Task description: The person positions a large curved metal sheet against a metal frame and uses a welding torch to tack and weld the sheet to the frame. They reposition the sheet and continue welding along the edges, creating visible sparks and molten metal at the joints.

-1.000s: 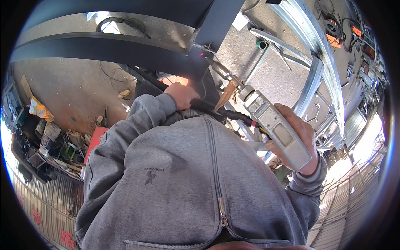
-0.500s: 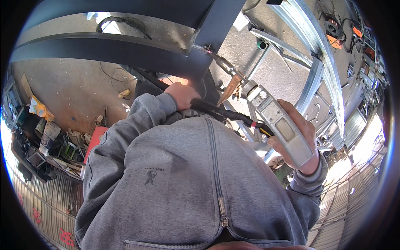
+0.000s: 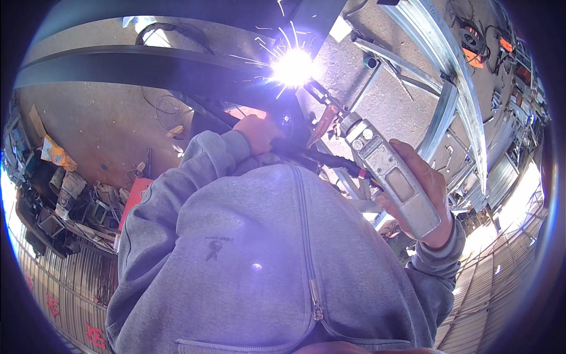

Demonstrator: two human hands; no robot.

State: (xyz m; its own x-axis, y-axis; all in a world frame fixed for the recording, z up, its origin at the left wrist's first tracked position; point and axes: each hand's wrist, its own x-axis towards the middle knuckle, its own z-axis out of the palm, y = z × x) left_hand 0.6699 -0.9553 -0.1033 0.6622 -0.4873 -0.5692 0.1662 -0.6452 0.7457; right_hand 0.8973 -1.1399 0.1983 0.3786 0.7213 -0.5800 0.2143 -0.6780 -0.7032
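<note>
My right hand is wrapped around a grey boxy welding gun with small round knobs on its top. Its narrow nozzle points up and left, to where a dark steel beam meets a second, slanting beam. A blinding white arc burns at the tip and throws sparks; the glare hides the joint. My left hand is closed on the black cable, close to the beam's near edge. That cable runs across to the gun near my right hand. Something copper-brown hangs beside the nozzle.
Shiny metal profiles lean at the right, with a wire spool beyond them. At the left are a yellow bag, a red panel and a heap of tools and scraps. Corrugated sheeting lines the lower left.
A bright arc with sparks has flared up at the nozzle tip, tinting the view violet. The gun has shifted slightly to the left. My left hand stays in place.
</note>
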